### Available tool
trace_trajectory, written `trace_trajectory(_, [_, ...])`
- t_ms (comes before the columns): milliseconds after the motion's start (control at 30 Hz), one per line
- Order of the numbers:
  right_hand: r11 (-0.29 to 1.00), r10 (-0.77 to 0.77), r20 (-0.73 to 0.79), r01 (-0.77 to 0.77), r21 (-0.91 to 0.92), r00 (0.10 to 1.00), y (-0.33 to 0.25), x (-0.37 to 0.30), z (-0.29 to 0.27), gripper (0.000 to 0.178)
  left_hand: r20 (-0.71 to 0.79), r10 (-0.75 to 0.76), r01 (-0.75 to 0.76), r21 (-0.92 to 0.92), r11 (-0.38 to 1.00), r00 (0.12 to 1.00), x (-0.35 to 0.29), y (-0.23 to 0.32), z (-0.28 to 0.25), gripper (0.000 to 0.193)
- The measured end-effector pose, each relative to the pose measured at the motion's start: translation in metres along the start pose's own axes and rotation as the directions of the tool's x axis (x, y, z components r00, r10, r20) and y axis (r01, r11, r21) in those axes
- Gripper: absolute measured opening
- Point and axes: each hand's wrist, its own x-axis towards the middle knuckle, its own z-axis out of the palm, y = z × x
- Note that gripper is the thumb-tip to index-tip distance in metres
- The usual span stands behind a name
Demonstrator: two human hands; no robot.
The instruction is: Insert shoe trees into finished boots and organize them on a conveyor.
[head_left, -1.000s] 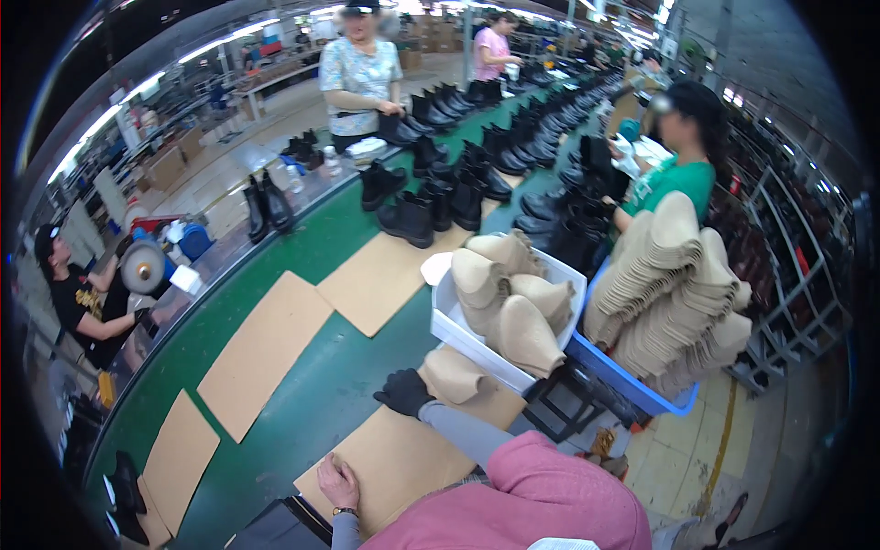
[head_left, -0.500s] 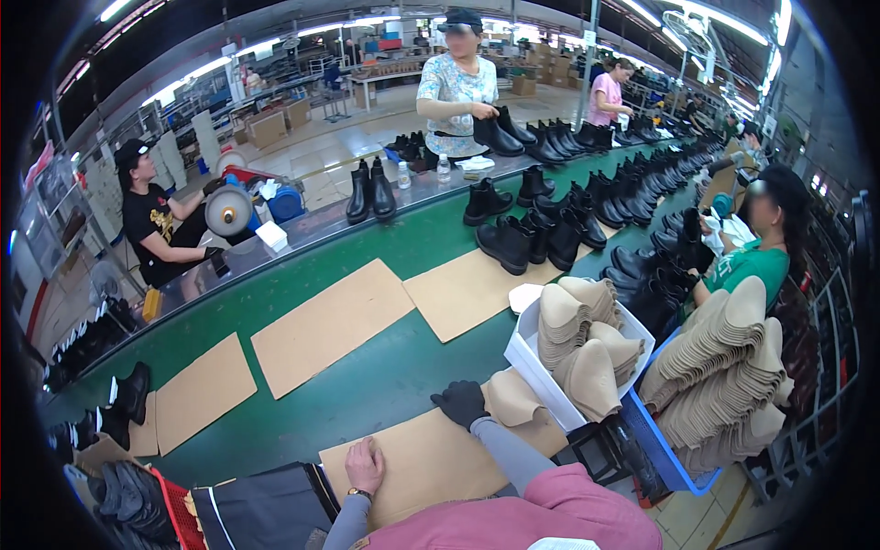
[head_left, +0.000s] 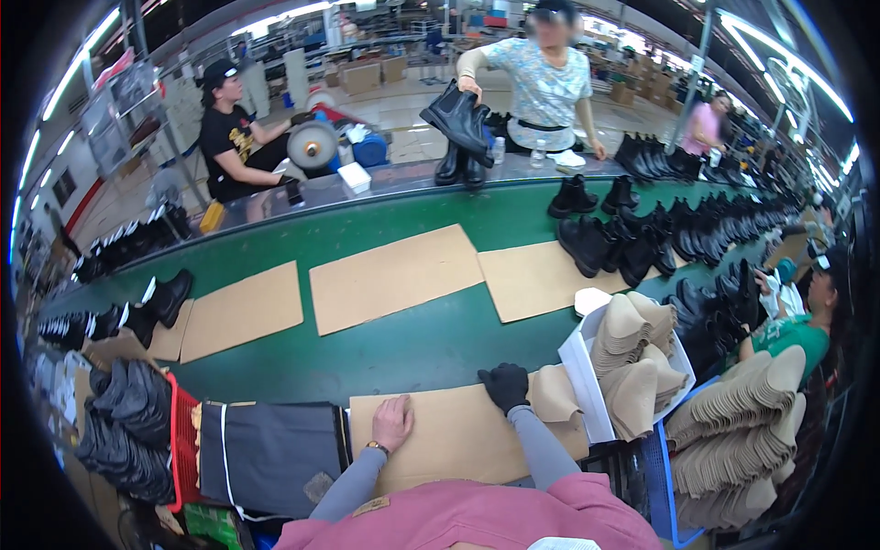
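A sheet of brown cardboard (head_left: 440,440) lies in front of me along the near edge of the green belt. My bare left hand (head_left: 393,422), a watch at its wrist, lies flat on its left part with the fingers stretched out. Toward the far edge of the sheet, my right hand (head_left: 505,387) in a black glove rests with curled fingers and nothing visible in them. Just right of the glove is a curved beige insert (head_left: 555,394). A white bin (head_left: 587,394) of stacked beige inserts stands beyond it.
On the green belt (head_left: 412,353) lie several cardboard sheets (head_left: 394,280) and many black boots (head_left: 587,246). A blue basket (head_left: 657,486) of inserts stands at right. Dark flat sheets (head_left: 266,463) and a red basket (head_left: 183,440) are left. A co-worker (head_left: 541,92) opposite holds black boots.
My view has turned left, so the scene sits farther right. The co-worker opposite has moved black boots leftward, over the pair at the belt's far edge. Both my hands stay on the cardboard.
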Motion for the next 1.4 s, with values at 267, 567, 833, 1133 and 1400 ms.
trace_trajectory(267, [0.997,0.039,0.098,-0.032,-0.075,0.994,0.0022,0.0016,0.0047,0.047,0.002,-0.013,0.013,-0.006,1.0,1.0,0.0004,0.0013,-0.0009,0.034])
trace_trajectory(567, [0.998,0.021,0.039,-0.018,-0.056,0.999,0.0014,0.0003,0.0067,0.046,-0.024,-0.003,0.003,-0.023,1.0,1.0,-0.0013,0.0007,-0.0033,0.035])
trace_trajectory(833, [0.998,0.011,0.005,-0.011,-0.055,1.0,0.0012,0.0017,0.0062,0.045,-0.012,-0.011,0.011,-0.027,1.0,1.0,0.0011,0.0013,-0.004,0.035])
trace_trajectory(1133, [0.999,0.02,-0.017,-0.021,-0.041,1.0,0.0008,0.0005,0.0076,0.045,-0.021,-0.001,0.0,-0.021,1.0,1.0,0.0011,0.0013,-0.004,0.035])
trace_trajectory(1400, [0.999,0.019,-0.017,-0.02,-0.028,1.0,0.0001,0.0006,0.0065,0.044,-0.044,0.006,-0.007,-0.025,1.0,0.999,0.0022,0.0024,-0.0063,0.033])
